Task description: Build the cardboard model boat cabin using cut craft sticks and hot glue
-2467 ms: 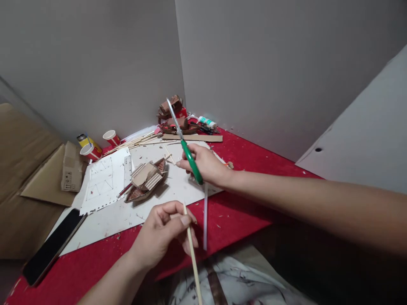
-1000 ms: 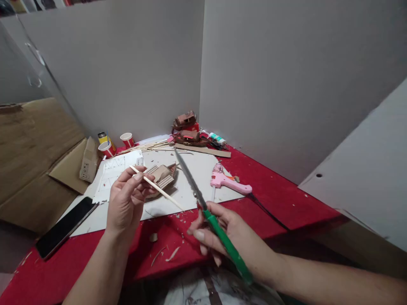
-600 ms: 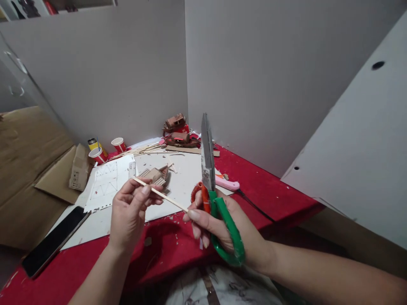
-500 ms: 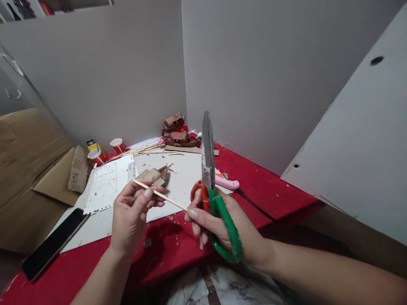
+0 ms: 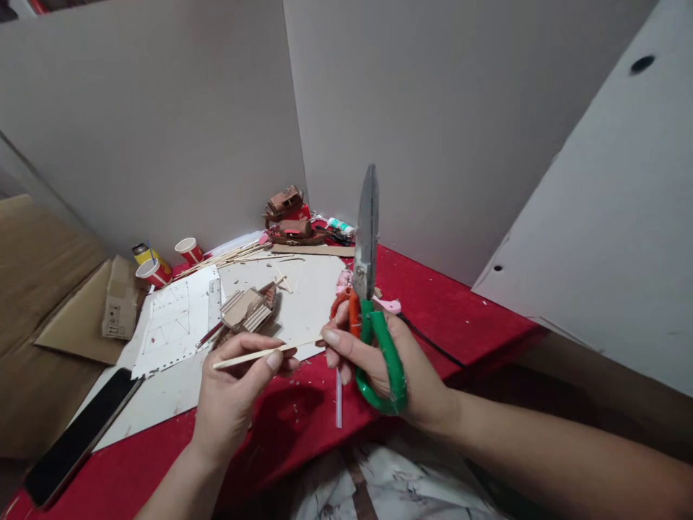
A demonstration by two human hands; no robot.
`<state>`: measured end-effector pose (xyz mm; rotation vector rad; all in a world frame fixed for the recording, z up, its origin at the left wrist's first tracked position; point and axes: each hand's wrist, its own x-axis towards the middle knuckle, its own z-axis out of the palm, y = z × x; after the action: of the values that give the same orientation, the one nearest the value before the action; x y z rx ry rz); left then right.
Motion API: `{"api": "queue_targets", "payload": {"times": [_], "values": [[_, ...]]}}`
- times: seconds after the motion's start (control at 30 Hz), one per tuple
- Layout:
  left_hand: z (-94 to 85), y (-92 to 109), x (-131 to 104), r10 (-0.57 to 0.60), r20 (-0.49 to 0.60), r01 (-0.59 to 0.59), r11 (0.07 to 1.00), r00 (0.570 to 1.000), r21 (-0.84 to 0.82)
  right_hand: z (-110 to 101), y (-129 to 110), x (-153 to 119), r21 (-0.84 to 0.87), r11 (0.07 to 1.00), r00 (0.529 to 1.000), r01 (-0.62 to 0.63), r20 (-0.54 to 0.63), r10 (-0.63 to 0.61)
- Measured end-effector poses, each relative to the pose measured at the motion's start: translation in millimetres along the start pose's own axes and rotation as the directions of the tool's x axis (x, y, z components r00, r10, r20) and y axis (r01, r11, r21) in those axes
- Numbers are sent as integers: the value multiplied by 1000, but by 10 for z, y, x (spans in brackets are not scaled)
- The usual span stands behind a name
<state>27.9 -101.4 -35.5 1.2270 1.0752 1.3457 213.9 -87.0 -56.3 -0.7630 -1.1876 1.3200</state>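
My left hand pinches a thin pale wooden stick between thumb and fingers. The stick's far end reaches the fingertips of my right hand. Scissors with green and orange handles are also in my right hand, blades upward and together. A translucent narrow strip hangs below the right fingers. Just beyond my left hand, a small wooden boat model rests on the white board.
A sheet with drawn lines, a phone and a cardboard box are at left. Paper cups, thin sticks and brown models stand farther back. A pink-handled tool lies on the red cloth.
The stick's left end has dropped and its right end has risen, so its slant has reversed. The scissors have turned slightly, and more of the hanging strip shows. The view has shifted a little.
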Motion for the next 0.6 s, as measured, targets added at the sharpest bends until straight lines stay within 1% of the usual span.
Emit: {"api": "queue_targets", "payload": {"times": [0.07,0.13,0.2,0.33,0.47,0.6], "values": [[-3,10,-23,-17,28,17,1000,999,15,-44,-24,49,-14,1000,1000,26,-16,-26],[-23,32,-35,-56,111,55,998,992,11,-86,-76,97,-24,999,999,31,-24,-32],[-48,58,-32,-100,204,103,995,974,-4,-128,-136,135,-35,999,999,29,-23,-30],[-63,68,-1,-173,324,206,976,930,-70,-206,-204,162,-77,997,1000,18,-16,-19],[-51,-3,33,-262,440,313,948,859,-47,-232,-188,155,-148,988,998,32,61,-23],[-59,-71,58,-332,473,377,926,816,0,-169,-180,160,-231,970,987,75,154,-40]]}}
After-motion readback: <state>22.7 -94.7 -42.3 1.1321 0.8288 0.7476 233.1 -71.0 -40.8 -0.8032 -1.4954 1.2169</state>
